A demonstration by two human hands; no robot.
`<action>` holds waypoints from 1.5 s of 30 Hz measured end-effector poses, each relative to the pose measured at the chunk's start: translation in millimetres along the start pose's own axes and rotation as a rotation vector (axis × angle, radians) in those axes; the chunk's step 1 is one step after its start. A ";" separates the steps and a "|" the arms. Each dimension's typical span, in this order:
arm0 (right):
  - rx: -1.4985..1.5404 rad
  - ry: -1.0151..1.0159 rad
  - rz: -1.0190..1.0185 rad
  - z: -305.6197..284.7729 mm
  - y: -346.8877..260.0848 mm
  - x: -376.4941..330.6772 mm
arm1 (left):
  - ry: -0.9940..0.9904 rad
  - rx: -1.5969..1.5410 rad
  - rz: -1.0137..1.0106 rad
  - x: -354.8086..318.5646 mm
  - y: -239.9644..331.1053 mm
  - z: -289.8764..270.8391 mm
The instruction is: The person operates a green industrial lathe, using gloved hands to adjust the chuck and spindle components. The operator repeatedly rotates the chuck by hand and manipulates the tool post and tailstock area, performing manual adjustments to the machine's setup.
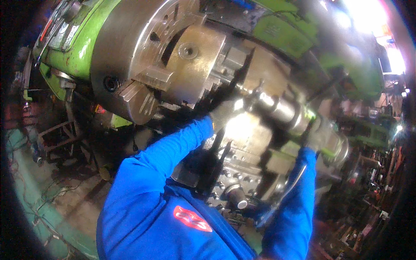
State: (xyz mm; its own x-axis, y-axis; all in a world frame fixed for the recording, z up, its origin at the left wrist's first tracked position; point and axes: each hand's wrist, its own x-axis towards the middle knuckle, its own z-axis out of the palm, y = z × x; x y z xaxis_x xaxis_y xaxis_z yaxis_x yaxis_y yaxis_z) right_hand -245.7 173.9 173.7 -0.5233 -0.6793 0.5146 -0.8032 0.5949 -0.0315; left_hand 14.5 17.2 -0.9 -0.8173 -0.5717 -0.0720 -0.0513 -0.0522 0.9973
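Observation:
My left hand [224,113], in a grey glove, reaches to the slim end of a shiny stepped metal cylinder [279,109]. Glare and blur smear its fingers, so whether they grip is unclear. My right hand [318,132], gloved as well, is wrapped round the thicker far-right part of the same cylinder, near a green band. What kind of tool or part the cylinder is, I cannot make out. Left of it stands a large lathe chuck [125,56] with a heavy steel jaw [190,60]. A thin cord [294,182] runs along my right forearm.
Beneath my hands lies a bright metal carriage [245,134] with several bolt heads and a round knob [239,200]. The green headstock [86,52] stands at the left, and green machine parts [281,34] at the back. Cluttered racks [381,173] line the right; a metal frame stand [60,138] is at the left.

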 end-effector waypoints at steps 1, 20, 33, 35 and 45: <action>0.000 -0.018 0.018 -2.5 -0.8 0.1 | 0.007 -0.048 -0.008 -0.2 4.8 2.7; -0.028 -0.052 0.014 -2.2 3.8 -1.2 | 0.112 -0.058 -0.069 1.7 52.4 13.6; -0.042 -0.103 0.094 -4.9 3.1 -1.0 | 0.230 -0.211 -0.225 -27.6 154.8 -10.4; -0.013 -0.103 0.063 3.8 4.3 2.6 | 0.396 -0.514 -0.103 -17.5 111.9 8.6; -0.114 -0.081 -0.116 7.2 11.3 5.2 | 0.233 -0.947 -0.077 4.8 81.2 14.7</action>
State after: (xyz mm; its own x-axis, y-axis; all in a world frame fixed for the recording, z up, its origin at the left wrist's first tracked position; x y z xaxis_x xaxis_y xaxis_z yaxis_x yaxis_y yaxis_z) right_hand -259.6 174.0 169.9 -0.4543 -0.7756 0.4383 -0.8242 0.5526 0.1236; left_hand -2.1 22.3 80.0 -0.6922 -0.6810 -0.2388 0.4654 -0.6742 0.5735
